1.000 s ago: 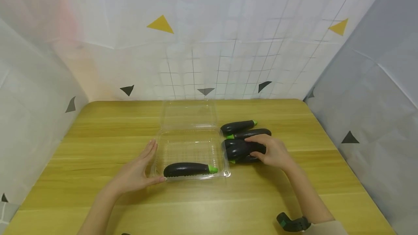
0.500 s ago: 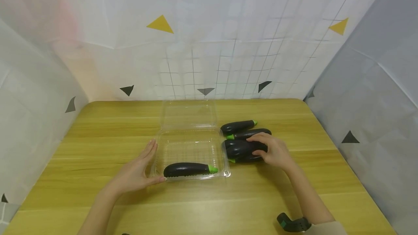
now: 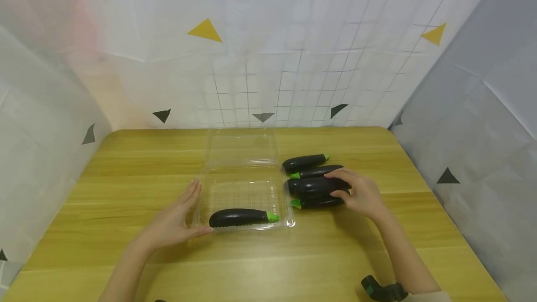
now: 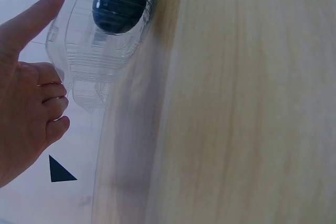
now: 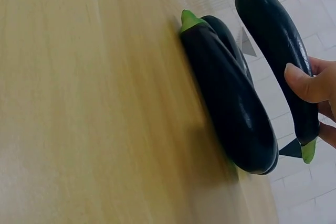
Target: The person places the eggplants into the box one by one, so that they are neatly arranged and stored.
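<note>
A clear plastic clamshell container (image 3: 243, 195) stands mid-table, lid folded back. One dark eggplant (image 3: 238, 217) with a green stem end lies along its front inside. My left hand (image 3: 173, 222) rests against the container's left side, fingers extended, the thumb at the front left corner. My right hand (image 3: 364, 195) pinches another eggplant (image 5: 275, 40) between thumb and fingers near its green end. In the right wrist view this one is held above the others. Below it, an eggplant (image 3: 320, 202) lies on the table, its stem pointing left.
Two more eggplants, one at the back (image 3: 304, 162) and one (image 3: 314, 171) partly behind my right fingers, lie right of the container. The transparent lid (image 3: 241, 148) spreads toward the rear. White sheets (image 3: 138, 83) stand behind and beside the wooden table (image 3: 260, 269).
My right hand has shifted slightly right and back with the pinched eggplant, so more of the front eggplant beneath shows. The left hand stays at the container.
</note>
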`<state>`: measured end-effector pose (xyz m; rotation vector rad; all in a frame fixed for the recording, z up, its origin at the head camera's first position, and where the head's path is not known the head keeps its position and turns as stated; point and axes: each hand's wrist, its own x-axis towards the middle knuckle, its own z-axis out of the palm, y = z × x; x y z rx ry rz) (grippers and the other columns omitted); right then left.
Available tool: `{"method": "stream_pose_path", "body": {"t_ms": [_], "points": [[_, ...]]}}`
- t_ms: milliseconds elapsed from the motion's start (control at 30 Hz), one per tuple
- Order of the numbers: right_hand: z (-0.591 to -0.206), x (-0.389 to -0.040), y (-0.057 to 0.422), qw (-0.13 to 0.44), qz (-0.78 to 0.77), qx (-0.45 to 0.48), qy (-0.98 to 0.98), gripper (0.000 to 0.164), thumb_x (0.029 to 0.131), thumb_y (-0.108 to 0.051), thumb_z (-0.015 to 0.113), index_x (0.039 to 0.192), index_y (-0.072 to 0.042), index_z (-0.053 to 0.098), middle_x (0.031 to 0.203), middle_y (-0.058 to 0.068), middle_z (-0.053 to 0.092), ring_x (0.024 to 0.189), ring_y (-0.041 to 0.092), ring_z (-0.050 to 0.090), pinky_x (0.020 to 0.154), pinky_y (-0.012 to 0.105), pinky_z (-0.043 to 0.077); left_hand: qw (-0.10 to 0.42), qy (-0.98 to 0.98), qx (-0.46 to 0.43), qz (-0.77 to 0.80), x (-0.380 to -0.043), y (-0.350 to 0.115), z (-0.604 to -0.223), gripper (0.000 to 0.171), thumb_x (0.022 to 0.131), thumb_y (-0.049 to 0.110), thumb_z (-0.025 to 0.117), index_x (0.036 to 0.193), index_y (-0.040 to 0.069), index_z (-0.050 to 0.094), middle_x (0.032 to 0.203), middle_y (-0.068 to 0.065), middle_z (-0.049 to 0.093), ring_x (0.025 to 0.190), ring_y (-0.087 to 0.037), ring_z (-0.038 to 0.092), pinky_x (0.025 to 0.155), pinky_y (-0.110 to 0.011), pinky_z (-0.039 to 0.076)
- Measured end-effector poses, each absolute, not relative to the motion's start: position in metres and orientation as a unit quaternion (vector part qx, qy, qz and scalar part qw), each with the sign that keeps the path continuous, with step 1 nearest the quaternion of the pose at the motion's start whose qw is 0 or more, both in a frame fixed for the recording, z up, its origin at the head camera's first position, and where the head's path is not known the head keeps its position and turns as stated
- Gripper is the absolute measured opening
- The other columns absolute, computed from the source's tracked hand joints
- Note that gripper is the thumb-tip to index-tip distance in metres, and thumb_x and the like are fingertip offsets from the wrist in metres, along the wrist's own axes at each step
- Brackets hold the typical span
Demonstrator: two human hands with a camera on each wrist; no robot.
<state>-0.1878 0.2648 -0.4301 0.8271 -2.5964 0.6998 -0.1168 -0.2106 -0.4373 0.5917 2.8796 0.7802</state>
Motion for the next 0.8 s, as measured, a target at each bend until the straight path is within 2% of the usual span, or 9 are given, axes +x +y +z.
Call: {"method": "stream_pose_path", "body": {"t_ms": [67,167,300,433,567,800], "points": [[-0.428,-0.187,0.264,0.165,0.244,0.285,-0.912,0.047,0.07,-0.014,0.086,0.113,-0.022,0.069,0.108,-0.004,0.068,0.058,0.007,0.052,0.044,0.022,0.038,0.049,0.946,0.195,0.256,-0.117,-0.211,-0.438,0.114,0.077,0.069,0.064,0.155,0.007,0.009,0.16,-0.014,0.002,0.139,-0.041,0.024,0.1,-0.057,0.04],[-0.426,-0.186,0.263,0.171,0.244,0.286,-0.911,0.047,0.07,-0.018,0.087,0.113,-0.022,0.069,0.107,-0.006,0.067,0.075,0.013,0.064,0.054,0.028,0.049,0.048,0.945,0.197,0.256,-0.118,-0.211,-0.438,0.114,0.077,0.069,0.063,0.155,0.007,0.008,0.16,-0.014,0.002,0.139,-0.041,0.023,0.101,-0.057,0.038],[-0.422,-0.184,0.26,0.18,0.252,0.296,-0.904,0.046,0.068,-0.018,0.088,0.111,-0.021,0.07,0.105,-0.006,0.068,0.093,0.019,0.067,0.067,0.038,0.055,0.047,0.944,0.198,0.259,-0.118,-0.211,-0.438,0.115,0.077,0.07,0.063,0.155,0.007,0.008,0.16,-0.014,0.002,0.141,-0.039,0.02,0.102,-0.058,0.037],[-0.417,-0.182,0.257,0.186,0.256,0.299,-0.9,0.046,0.067,-0.019,0.088,0.109,-0.02,0.072,0.104,-0.007,0.068,0.094,0.018,0.067,0.072,0.04,0.055,0.048,0.944,0.198,0.258,-0.117,-0.211,-0.438,0.115,0.076,0.07,0.063,0.155,0.007,0.008,0.16,-0.014,0.002,0.141,-0.039,0.02,0.101,-0.057,0.039],[-0.415,-0.18,0.255,0.191,0.257,0.299,-0.899,0.045,0.067,-0.02,0.088,0.109,-0.019,0.072,0.104,-0.007,0.069,0.091,0.016,0.067,0.073,0.038,0.056,0.047,0.946,0.198,0.254,-0.117,-0.211,-0.437,0.114,0.077,0.071,0.062,0.155,0.007,0.009,0.16,-0.015,0.002,0.139,-0.04,0.024,0.097,-0.055,0.044],[-0.409,-0.177,0.251,0.197,0.255,0.31,-0.894,0.045,0.069,-0.021,0.087,0.112,-0.018,0.071,0.105,-0.004,0.068,0.09,0.017,0.067,0.071,0.039,0.056,0.049,0.945,0.197,0.255,-0.116,-0.211,-0.436,0.114,0.077,0.07,0.062,0.155,0.008,0.008,0.16,-0.013,0.001,0.139,-0.04,0.024,0.096,-0.054,0.045]]}}
